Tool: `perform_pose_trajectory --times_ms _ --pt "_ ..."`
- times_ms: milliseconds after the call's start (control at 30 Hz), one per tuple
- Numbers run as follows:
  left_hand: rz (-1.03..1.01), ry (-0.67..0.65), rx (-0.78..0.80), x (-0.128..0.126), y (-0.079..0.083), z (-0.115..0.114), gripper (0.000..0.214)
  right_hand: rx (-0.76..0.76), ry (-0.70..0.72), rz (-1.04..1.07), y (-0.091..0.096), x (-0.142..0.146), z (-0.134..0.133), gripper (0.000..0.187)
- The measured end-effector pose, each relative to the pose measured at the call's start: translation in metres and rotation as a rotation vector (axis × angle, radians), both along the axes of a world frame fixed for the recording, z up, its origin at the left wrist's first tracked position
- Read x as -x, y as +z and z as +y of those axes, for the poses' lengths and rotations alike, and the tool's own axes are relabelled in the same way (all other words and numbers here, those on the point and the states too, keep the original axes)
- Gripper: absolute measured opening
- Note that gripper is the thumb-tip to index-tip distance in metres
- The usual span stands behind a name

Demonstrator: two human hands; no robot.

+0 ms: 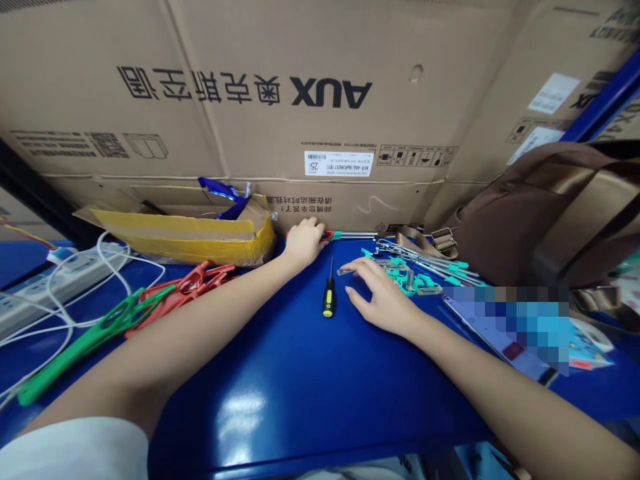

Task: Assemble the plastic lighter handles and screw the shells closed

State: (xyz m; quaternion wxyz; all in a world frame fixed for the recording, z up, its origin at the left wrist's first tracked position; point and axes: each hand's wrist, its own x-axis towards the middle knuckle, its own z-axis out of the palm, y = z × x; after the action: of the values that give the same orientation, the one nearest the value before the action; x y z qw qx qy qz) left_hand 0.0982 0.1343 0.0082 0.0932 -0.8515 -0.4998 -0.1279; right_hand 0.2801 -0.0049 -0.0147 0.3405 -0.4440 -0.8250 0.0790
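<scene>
My left hand (303, 243) reaches to the back of the blue table (280, 373) and is closed round the red handle of a screwdriver (350, 235) whose metal shaft points right along the cardboard box. My right hand (380, 293) lies flat with fingers spread, its fingertips touching a small clear piece (345, 271). A black and yellow screwdriver (329, 297) lies between my two hands, touched by neither. Just right of my right hand is a heap of teal-handled metal tools (425, 270).
Big AUX cardboard boxes (300, 100) wall the back. An open yellow-taped carton (190, 233) stands at the left. Red (185, 290) and green (95, 333) hangers, a power strip (50, 280) with white cables, a brown bag (540, 213) and a blurred flat item (505, 320) lie around.
</scene>
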Motion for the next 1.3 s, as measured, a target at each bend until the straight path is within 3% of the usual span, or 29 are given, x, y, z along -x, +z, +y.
perform_pose_trajectory --times_ms 467,700,867,1000,1200,1300 --pt "0.02 0.002 -0.018 -0.007 -0.005 -0.013 0.028 0.061 0.09 -0.129 0.003 0.003 -0.005 0.027" --pt "0.031 -0.005 0.031 -0.005 0.002 -0.052 0.043 0.061 0.246 -0.284 0.009 0.003 -0.013 0.05" --pt "0.086 -0.082 0.087 0.015 0.019 -0.094 0.045 0.105 0.222 -0.322 0.014 0.005 -0.016 0.038" --pt "0.132 -0.116 0.137 0.037 0.034 -0.119 0.034 0.106 0.156 -0.316 0.016 0.007 -0.017 0.012" --pt "0.216 -0.027 0.301 0.077 0.037 -0.147 0.023 0.187 0.067 -0.248 0.01 0.007 -0.015 0.018" --pt "0.241 -0.052 0.342 0.109 0.038 -0.149 0.044 0.179 0.034 -0.177 0.005 0.003 -0.012 0.025"
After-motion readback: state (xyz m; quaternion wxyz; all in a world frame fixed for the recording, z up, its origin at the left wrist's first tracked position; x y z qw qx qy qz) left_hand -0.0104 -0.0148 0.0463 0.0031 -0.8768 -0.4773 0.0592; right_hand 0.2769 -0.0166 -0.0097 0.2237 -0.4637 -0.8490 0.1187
